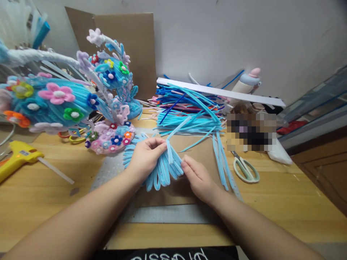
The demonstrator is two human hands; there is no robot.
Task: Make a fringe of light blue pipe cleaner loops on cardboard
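A bundle of looped light-blue pipe cleaners (158, 177) hangs between my hands above a cardboard sheet. My left hand (148, 153) pinches it near the top, its thumb and fingers pressed together. A folded light-blue strip (169, 150) stands out from the bundle beside my left fingertips. On the right side of the bundle, my right hand (196, 177) pinches the end of a loop between thumb and fingers. Behind the hands lies a pile of blue pipe cleaners (187, 122), with some loose strips (222, 162) reaching down over the cardboard's right side.
Flower-covered blue ornaments (58, 94) stand at the left, by a yellow glue gun (23, 157) with a glue stick. Scissors (246, 169) lie at the right. Under the hands are the cardboard sheet (162, 196) and a grey mat (173, 215). A bottle (245, 85) stands behind.
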